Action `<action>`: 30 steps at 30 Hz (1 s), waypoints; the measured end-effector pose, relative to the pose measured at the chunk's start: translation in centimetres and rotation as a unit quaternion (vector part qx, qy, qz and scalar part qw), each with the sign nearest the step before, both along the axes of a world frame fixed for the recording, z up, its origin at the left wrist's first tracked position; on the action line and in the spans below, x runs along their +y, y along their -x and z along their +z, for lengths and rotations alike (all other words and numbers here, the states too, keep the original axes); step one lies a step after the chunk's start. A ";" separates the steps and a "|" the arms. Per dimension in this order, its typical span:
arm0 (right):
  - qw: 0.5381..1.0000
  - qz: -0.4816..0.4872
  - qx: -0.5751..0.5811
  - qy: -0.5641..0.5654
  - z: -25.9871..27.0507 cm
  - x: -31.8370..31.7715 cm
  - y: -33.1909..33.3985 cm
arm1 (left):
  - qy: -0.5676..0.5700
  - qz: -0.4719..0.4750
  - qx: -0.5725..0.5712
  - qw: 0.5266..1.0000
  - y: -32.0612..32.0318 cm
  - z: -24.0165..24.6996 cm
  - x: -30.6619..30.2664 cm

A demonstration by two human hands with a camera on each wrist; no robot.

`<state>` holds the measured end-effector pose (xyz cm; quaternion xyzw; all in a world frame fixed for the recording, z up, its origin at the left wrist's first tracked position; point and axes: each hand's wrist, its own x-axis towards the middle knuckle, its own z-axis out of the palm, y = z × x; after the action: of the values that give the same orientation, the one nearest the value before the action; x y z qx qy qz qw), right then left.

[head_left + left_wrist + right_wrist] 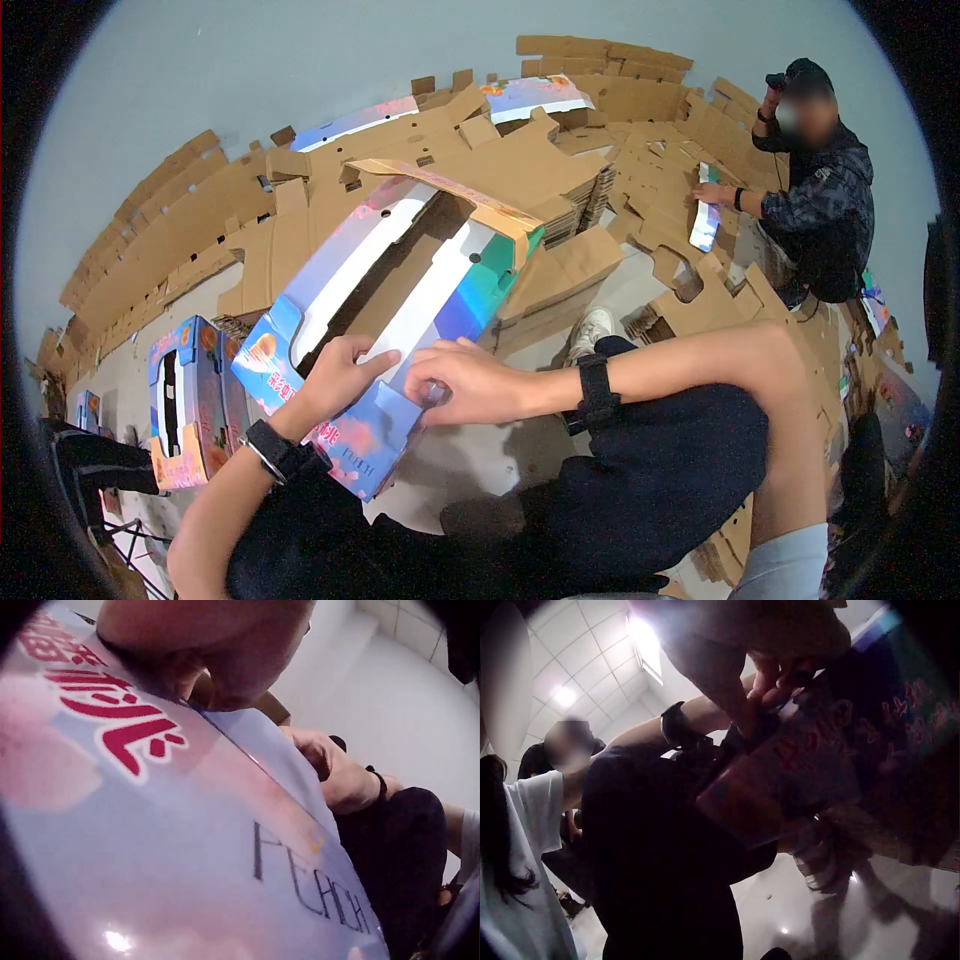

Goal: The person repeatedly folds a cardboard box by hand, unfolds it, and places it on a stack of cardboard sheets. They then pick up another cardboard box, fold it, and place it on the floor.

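A printed cardboard fruit box (pixel 405 290) lies tilted across the person's lap, with a long slot in its white top and a brown flap raised at its far end. The left hand (pixel 340 378) grips the near end beside the slot, its thumb lying on the white top. At the near right corner, the right hand (pixel 465 380) has curled fingers and pinches the box edge. In the left wrist view, the box's end panel (pixel 187 817) carries red characters and the word PEACH. The right wrist view shows the dark side panel (pixel 810 765) below the right hand's fingers.
Stacked flattened cardboard (pixel 420 140) lines the wall ahead. Another printed box (pixel 185 400) stands on the floor at left. At the far right, a crouching person (pixel 825 190) holds a narrow printed piece (pixel 706 208). A white shoe (pixel 597 328) is beyond the right hand.
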<state>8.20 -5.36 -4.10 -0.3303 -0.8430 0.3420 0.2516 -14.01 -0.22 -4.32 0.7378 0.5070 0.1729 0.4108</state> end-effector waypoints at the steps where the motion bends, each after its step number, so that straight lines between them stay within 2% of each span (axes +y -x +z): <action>1: 1.000 0.010 0.004 0.012 0.1 0.0 0.1 | -0.012 -0.002 0.008 1.000 0.2 -0.4 0.1; 6: 0.999 0.033 0.030 0.028 1.0 -0.1 0.3 | -0.044 -0.016 0.017 0.999 0.0 0.6 -0.1; 8: 0.984 0.075 0.052 0.153 1.5 -0.2 0.0 | -0.024 -0.012 0.032 0.999 -0.3 1.5 -0.4; 12: 0.984 0.062 0.080 0.147 0.9 -0.8 -0.3 | -0.054 -0.011 0.053 0.997 -0.5 2.0 -0.7; 14: 0.982 0.051 -0.023 0.180 1.4 -0.8 -0.7 | -0.079 0.007 0.031 0.996 -0.7 1.9 -1.0; 17: 0.977 0.056 -0.038 0.201 1.1 -0.8 -1.1 | -0.117 0.033 0.012 0.993 -0.8 2.5 -0.8; 19: 0.979 0.033 -0.038 0.196 1.7 -0.6 -1.1 | -0.194 0.092 -0.008 0.977 -0.9 2.8 0.1; 21: 0.981 0.008 -0.038 0.189 1.9 -0.5 -1.2 | -0.197 0.143 -0.039 0.969 -1.3 4.6 0.3; 23: 0.946 0.138 -0.223 0.189 1.3 -0.5 -1.3 | -0.173 0.187 -0.077 0.964 -1.9 5.7 0.8; 24: 0.933 0.204 -0.228 0.191 1.3 -0.8 -1.3 | -0.175 0.187 -0.075 0.964 -2.2 6.0 1.1; 25: 0.933 0.206 -0.227 0.189 1.3 -1.2 -1.1 | -0.192 0.209 -0.077 0.956 -2.4 6.0 1.6; 27: 0.969 0.147 -0.195 0.041 1.3 -2.0 -1.1 | -0.207 0.233 -0.079 0.947 -3.0 5.2 2.2; 30: 0.980 0.107 -0.159 0.062 2.0 -1.8 -0.8 | -0.265 0.284 -0.094 0.917 -3.7 4.7 2.9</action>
<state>8.96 -7.15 -2.09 -0.3036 -0.8797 0.3617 0.0558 -10.34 2.71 0.41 0.6246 0.5900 0.4791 0.1796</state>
